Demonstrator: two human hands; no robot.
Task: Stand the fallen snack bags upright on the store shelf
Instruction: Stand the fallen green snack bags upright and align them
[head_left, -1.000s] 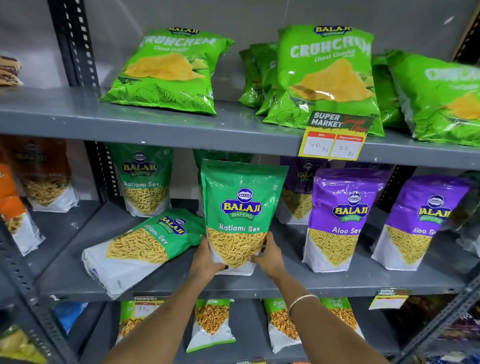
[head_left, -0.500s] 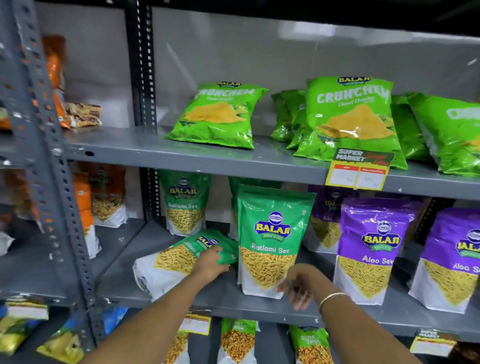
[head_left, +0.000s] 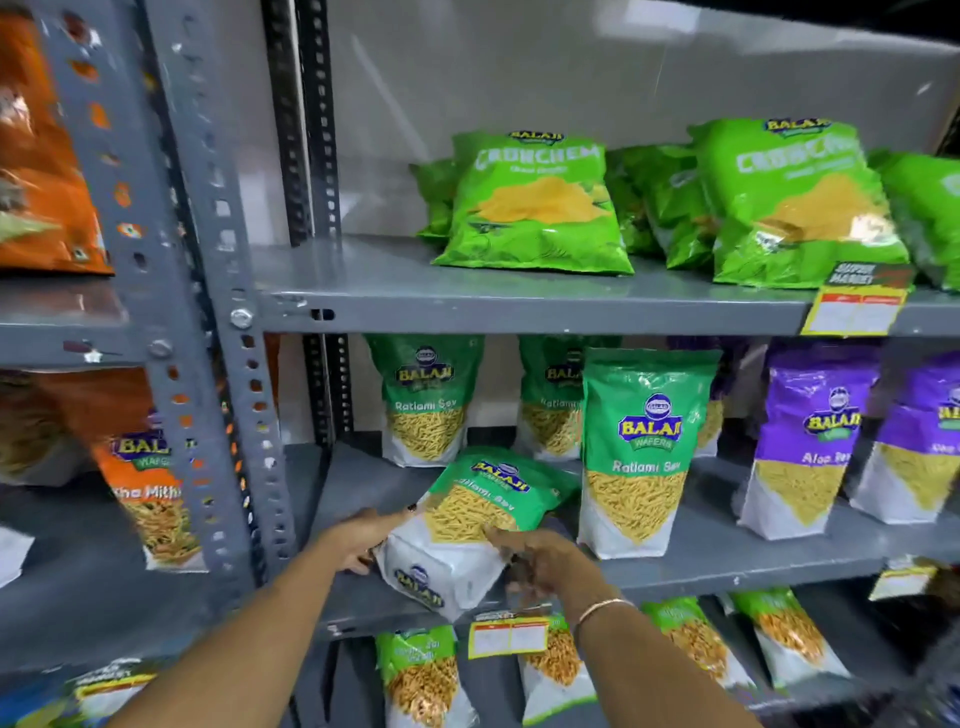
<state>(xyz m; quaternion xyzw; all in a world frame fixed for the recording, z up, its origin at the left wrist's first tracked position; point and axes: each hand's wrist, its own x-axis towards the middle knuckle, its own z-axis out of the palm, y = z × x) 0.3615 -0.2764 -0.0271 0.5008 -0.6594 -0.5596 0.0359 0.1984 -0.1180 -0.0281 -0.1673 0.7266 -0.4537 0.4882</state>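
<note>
A green and white Ratlami Sev bag (head_left: 478, 519) lies on its back on the grey middle shelf (head_left: 727, 561), its white base toward me and over the front edge. My left hand (head_left: 363, 535) grips its left side. My right hand (head_left: 540, 556) holds its right side, fingers curled on the edge. Just to the right another Ratlami Sev bag (head_left: 641, 447) stands upright. Two more green bags (head_left: 426, 400) stand at the back. On the top shelf a Crunchem bag (head_left: 535, 202) leans back, with others beside it.
Purple Aloo Sev bags (head_left: 810, 436) stand at the right of the middle shelf. A perforated grey upright (head_left: 208, 364) separates this bay from orange bags (head_left: 145, 483) on the left. Yellow price tags (head_left: 509, 636) hang on shelf edges. More bags fill the bottom shelf.
My hands left the upright Ratlami Sev bag and both now hold the fallen bag to its left. The view has swung left and closer.
</note>
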